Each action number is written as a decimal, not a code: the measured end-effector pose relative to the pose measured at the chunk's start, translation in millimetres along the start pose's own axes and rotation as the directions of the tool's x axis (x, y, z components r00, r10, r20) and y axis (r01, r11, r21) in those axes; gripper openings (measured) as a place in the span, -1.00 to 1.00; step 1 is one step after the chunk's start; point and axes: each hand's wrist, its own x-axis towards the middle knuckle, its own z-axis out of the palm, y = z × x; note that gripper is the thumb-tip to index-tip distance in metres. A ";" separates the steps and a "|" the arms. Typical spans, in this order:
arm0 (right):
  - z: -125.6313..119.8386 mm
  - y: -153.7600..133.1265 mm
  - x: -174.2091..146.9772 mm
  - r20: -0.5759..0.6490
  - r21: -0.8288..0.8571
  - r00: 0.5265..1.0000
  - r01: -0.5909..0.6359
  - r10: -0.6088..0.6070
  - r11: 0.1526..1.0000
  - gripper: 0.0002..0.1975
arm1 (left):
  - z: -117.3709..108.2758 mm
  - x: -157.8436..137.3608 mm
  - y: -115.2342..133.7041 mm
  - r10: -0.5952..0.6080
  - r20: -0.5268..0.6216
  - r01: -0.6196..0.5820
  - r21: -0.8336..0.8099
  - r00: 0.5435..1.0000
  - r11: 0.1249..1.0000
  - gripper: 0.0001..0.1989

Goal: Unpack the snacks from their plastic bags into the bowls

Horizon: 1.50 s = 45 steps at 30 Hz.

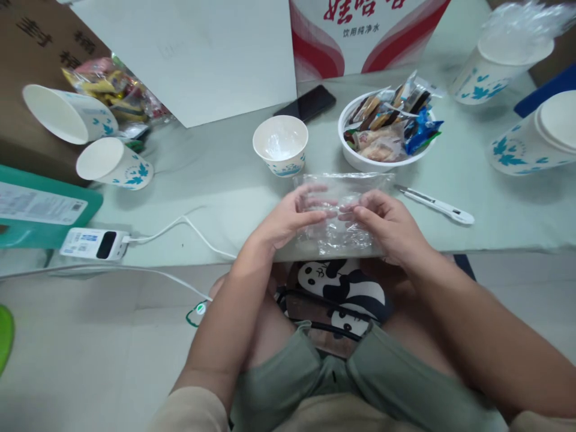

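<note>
A transparent plastic bag (345, 234) lies crinkled at the table's front edge, between my two hands. My left hand (300, 217) holds its left side, with the thumb on top and the fingers partly seen through the film. On the other side, my right hand (382, 219) pinches the bag between thumb and fingers, the fingertips of both hands nearly meeting. Just beyond my left hand stands a white paper cup (281, 147) with a blue leaf print and what looks like plastic film inside. A white utility knife (436, 204) rests to the right of my right hand.
A white bowl (387, 163) of wrapped snacks stands behind the bag, near a black phone (310, 103). More paper cups (513, 144) stand at right; two cups (114, 163) lie tipped at left. A white device (94, 244) trails a cable. Boxes (369, 36) line the back.
</note>
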 end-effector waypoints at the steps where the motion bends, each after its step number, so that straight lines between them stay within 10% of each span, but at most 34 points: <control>1: 0.6 0.0 -0.4 -0.013 -0.005 1.000 0.000 0.000 1.000 -0.65 | 0.7 -0.9 1.1 -0.072 0.030 0.071 0.036 0.997 0.997 -0.50; 11: -5.8 -7.9 -0.7 -0.007 0.195 0.999 0.033 -0.032 0.980 -0.84 | -1.9 -6.6 13.6 -0.008 -0.064 0.005 -0.040 0.998 0.999 -0.84; 17: -8.9 -9.8 -0.2 -0.048 -0.226 0.997 0.055 -0.068 0.973 -0.76 | -2.9 -2.9 12.2 -0.050 -0.056 0.055 0.090 0.997 0.994 -0.81; 20: -6.3 -5.1 1.9 -0.163 -0.174 0.986 -0.009 -0.020 0.985 -0.67 | -3.6 2.2 3.4 0.096 -0.103 -0.063 0.281 0.990 0.958 -0.68; 22: -5.0 -3.0 3.4 -0.215 -0.117 0.977 -0.030 0.004 0.993 -0.67 | -2.3 4.8 -2.6 0.306 -0.203 -0.197 0.428 0.930 0.882 -0.64; 26: -1.5 -2.2 3.2 -0.266 -0.172 0.962 0.018 -0.064 0.985 -0.81 | 13.8 4.7 -13.5 0.693 -0.288 -0.311 0.736 0.661 0.602 -0.86; 31: 11.4 0.4 -2.6 -0.084 -0.007 0.994 0.075 -0.076 0.997 -0.77 | 40.3 3.0 -25.8 0.446 -0.044 -0.360 0.523 0.894 0.773 -0.61; 37: 13.8 2.6 -1.5 0.054 0.241 0.998 -0.004 -0.009 0.970 -0.67 | 30.4 -1.5 -16.3 0.373 -0.150 -0.266 0.470 0.916 0.842 -0.55; 45: 11.5 -0.4 11.6 -0.019 0.004 0.999 0.048 -0.048 0.999 -0.73 | -8.7 -24.1 16.2 0.715 -0.403 -0.150 0.805 0.571 0.574 -0.77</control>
